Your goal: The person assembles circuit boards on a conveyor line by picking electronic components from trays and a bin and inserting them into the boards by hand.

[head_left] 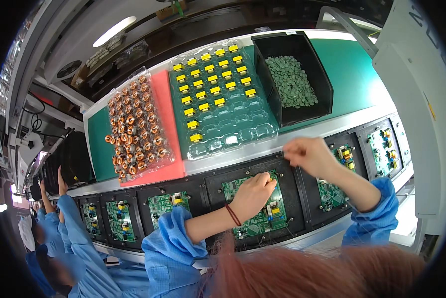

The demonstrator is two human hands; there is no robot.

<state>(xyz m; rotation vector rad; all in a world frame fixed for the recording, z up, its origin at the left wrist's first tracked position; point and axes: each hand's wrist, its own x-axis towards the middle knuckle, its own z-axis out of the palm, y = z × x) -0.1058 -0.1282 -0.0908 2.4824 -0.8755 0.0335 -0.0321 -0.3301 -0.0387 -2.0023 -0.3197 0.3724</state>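
Observation:
My left hand [254, 194], with a dark red band at its wrist, is closed over a green circuit board [250, 229] in a black carrier frame. Its fingertips are bent down at the board's upper part, and whatever they pinch is hidden. To the right, my right hand [306, 155] hovers above the frame's upper right corner. Its fingers are curled together and slightly blurred, so anything small between them cannot be made out. Yellow and blue components [274, 208] stand on the board to the right of my left hand.
Beyond the line lie a clear tray [258, 130] of yellow transformers, a black bin [323, 92] of small green discs, and copper-wound coils [133, 126] on a pink sheet [164, 99]. Framed boards [117, 218] line both sides. Co-workers in blue sleeves [79, 233] reach in at left.

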